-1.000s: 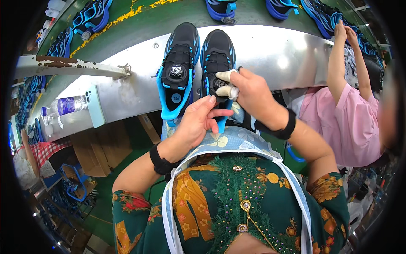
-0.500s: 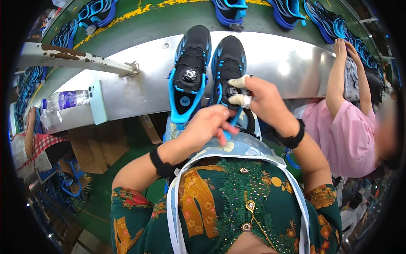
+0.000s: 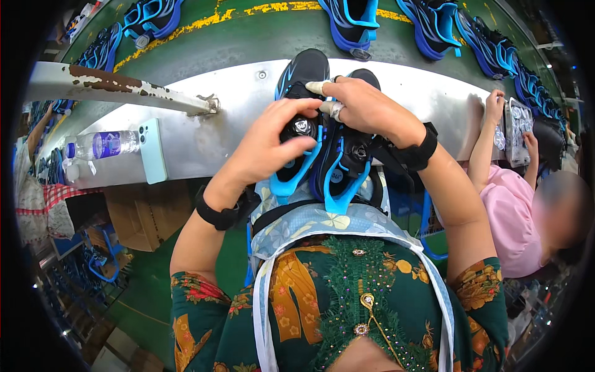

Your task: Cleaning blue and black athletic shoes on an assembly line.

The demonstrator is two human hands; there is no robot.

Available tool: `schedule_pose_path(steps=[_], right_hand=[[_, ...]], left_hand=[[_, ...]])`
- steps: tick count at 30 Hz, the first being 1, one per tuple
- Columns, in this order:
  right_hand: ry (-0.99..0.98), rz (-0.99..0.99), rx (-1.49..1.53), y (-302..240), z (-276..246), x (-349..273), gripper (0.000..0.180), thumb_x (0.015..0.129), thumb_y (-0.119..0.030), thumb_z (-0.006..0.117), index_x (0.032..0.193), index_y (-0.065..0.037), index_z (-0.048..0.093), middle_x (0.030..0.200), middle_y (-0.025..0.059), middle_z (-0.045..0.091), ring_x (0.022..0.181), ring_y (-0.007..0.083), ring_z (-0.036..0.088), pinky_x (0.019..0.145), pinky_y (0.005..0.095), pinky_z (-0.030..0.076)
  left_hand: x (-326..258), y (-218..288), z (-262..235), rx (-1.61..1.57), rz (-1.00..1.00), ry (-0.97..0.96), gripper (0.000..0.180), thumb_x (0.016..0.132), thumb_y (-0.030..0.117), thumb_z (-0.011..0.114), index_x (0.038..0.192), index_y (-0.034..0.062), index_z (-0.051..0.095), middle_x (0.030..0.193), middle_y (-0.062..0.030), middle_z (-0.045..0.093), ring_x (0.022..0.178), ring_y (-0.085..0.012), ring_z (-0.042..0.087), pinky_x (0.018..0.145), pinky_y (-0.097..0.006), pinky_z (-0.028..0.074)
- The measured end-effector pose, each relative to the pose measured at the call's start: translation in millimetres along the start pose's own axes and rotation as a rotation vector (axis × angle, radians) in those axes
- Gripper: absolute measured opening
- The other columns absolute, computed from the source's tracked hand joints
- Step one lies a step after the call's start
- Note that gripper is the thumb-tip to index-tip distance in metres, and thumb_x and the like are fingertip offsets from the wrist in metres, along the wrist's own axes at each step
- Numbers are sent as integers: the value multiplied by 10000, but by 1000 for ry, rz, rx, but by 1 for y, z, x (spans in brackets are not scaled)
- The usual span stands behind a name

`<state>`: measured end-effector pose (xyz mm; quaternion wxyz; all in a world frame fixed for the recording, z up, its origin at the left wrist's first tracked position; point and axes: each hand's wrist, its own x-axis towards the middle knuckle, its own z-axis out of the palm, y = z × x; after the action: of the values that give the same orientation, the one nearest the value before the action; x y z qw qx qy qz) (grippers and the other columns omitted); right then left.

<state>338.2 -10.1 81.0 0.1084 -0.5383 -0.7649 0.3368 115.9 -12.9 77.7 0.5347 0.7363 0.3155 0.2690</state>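
Two black shoes with bright blue trim lie side by side, toes on the metal bench and heels over my apron. My left hand [image 3: 263, 142] grips the left shoe [image 3: 305, 67], its thumb and fingers on either side of the round dial [image 3: 302, 128]. Across the right shoe [image 3: 347, 197] reaches my right hand [image 3: 372, 108], bent, with pale covers on two fingertips. Those fingertips meet the left shoe's lacing, and what lies between them is hidden. The right shoe's dial [image 3: 358, 151] is uncovered below my right wrist.
A clear bottle [image 3: 105, 146] and a mint phone [image 3: 152, 152] lie on the bench [image 3: 186, 146] at left, near a rusty white bar [image 3: 136, 90]. More blue shoes [image 3: 347, 28] line the green surface beyond. A person in pink [image 3: 505, 217] works at right. A cardboard box [image 3: 149, 214] stands below left.
Both hands have left the right shoe and moved onto the left shoe. The shoes have shifted right and down in view. The person in pink has lowered their arms.
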Motion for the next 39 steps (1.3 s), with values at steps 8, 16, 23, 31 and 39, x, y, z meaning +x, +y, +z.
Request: schedule_pose_path(steps=[8,16,23,31,39], right_hand=[[-1,26,24,-4,-4,1,406,888,-142,637,1274,-31,586,998,250,629,980,411,602,853,447,476],[71,-10,31,-4,-1,1,391,870,-122,652,1245,-25,599,947,247,647,944,419,617,818,458,484],[129,-56,46,0,5,4,368,861,-111,650,1216,-31,596,972,255,641,951,425,614,810,461,482],[125,-38,13,-1,5,5,386,863,-70,641,1244,-38,594,1026,222,668,961,374,639,811,412,503],[117,-6,118,0,4,6,326,858,-107,652,1173,-38,605,1006,237,656,979,405,623,826,437,489]], left_hand=[[8,-9,-10,-147,6,-64,367,809,72,674,1175,67,662,1007,-5,580,817,-102,473,782,-241,394],[9,-20,-17,-164,58,-193,401,795,74,698,1193,52,654,1034,-28,596,963,-139,547,837,-267,434],[13,-34,-29,-328,-77,-315,490,813,103,697,1287,65,579,1134,-56,621,1162,-177,521,927,-302,420],[12,-36,-26,-343,-65,-250,431,809,102,692,1230,46,615,1085,-43,597,1060,-139,554,893,-264,407],[9,-26,-18,65,43,-110,432,804,83,686,1222,17,599,1080,-69,611,1099,-193,570,976,-342,428]])
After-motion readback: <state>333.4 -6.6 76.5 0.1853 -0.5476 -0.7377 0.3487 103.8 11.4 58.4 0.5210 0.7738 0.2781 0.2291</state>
